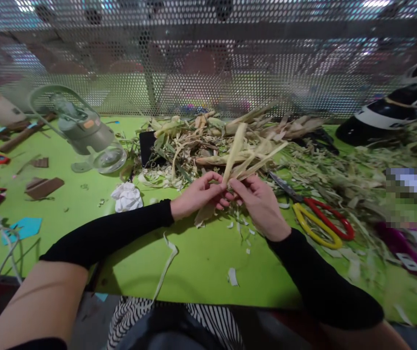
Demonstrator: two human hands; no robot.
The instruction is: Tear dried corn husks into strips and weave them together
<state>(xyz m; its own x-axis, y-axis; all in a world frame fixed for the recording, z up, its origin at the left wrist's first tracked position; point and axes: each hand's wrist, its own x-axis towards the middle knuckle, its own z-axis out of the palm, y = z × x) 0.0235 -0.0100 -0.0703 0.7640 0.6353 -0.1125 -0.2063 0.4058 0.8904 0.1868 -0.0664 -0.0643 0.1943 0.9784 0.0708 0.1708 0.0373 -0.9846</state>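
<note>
Near the middle of the surface [201,272], the left hand [203,194] and right hand [259,204] pinch the dry husk strips [235,150] at their base. A loose grip could let the splayed strips slip apart; pulling too hard might split them.

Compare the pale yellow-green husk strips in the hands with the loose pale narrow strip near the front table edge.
The pale yellow-green husk strips are several, fanned out; the loose pale narrow strip is single.
The husk strips point up and away, pinched between the left hand and right hand; the loose strip is unheld, curving down to the table edge.
Both are long, thin and pale.
</note>
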